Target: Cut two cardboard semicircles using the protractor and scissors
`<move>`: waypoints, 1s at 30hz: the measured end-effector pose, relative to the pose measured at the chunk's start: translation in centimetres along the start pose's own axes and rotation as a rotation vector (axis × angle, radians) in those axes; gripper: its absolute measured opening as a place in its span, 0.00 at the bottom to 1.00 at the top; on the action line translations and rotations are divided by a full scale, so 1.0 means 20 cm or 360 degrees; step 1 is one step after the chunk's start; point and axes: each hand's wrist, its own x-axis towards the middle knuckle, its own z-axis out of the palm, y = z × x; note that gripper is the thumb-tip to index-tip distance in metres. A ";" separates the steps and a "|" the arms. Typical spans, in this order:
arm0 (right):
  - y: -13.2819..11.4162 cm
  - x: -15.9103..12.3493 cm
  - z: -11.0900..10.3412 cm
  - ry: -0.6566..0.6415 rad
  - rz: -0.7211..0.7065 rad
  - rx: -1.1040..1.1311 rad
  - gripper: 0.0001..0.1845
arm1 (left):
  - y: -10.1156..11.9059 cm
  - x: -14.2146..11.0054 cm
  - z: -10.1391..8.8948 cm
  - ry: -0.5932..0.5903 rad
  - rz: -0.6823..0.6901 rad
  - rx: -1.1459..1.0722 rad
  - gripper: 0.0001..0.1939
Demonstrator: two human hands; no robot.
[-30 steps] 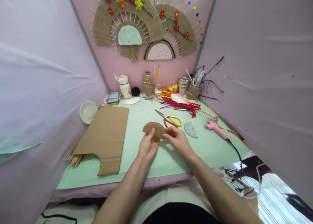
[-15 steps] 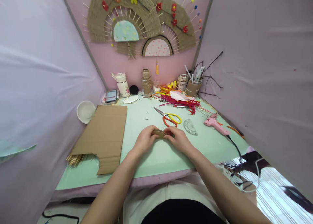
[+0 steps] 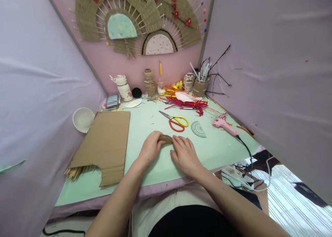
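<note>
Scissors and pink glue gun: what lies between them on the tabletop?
A clear protractor lies between the scissors and the pink glue gun, touching neither, as the head view shows.

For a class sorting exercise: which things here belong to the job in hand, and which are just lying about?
In hand:
small cardboard piece
left hand holding it
right hand at its end

Apparently lying about:
scissors
protractor
glue gun
bottle

The cardboard sheet point(image 3: 109, 143) lies left of the left hand point(image 3: 149, 148), scissors point(image 3: 171, 118) lie past the right hand point(image 3: 185, 154), with the glue gun point(image 3: 225, 125) farther right.
</note>
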 end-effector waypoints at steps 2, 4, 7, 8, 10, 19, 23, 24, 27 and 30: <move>-0.01 0.00 0.00 -0.0030 0.0021 -0.0006 0.28 | -0.01 0.00 0.00 -0.0022 0.0003 0.0049 0.05; -0.02 0.00 0.01 -0.0034 0.0041 -0.0015 0.29 | -0.01 0.00 0.00 -0.0038 0.0008 0.0089 0.05; -0.04 0.00 0.02 -0.0029 0.0056 -0.0036 0.30 | -0.02 0.00 0.01 -0.0049 0.0027 0.0137 0.05; -0.04 -0.01 0.02 -0.0034 0.0055 -0.0044 0.30 | -0.02 0.00 0.01 -0.0048 0.0034 0.0153 0.05; -0.04 -0.01 0.01 -0.0056 0.0053 -0.0054 0.31 | -0.02 -0.01 0.02 -0.0038 0.0043 0.0192 0.05; 0.01 0.01 -0.03 -0.0198 0.0037 0.0076 0.30 | -0.01 -0.02 0.03 -0.0010 0.0059 0.0345 0.08; 0.01 0.01 -0.03 -0.0180 0.0060 0.0085 0.30 | -0.02 -0.01 0.03 -0.0018 0.0069 0.0373 0.08; 0.01 0.01 -0.03 -0.0183 0.0062 0.0086 0.30 | -0.02 -0.01 0.03 -0.0017 0.0067 0.0380 0.08; 0.00 0.01 -0.03 -0.0193 0.0054 0.0087 0.31 | -0.02 -0.01 0.04 -0.0011 0.0055 0.0400 0.08; 0.01 0.01 -0.03 -0.0202 0.0032 0.0103 0.31 | -0.02 -0.01 0.04 -0.0003 0.0049 0.0416 0.08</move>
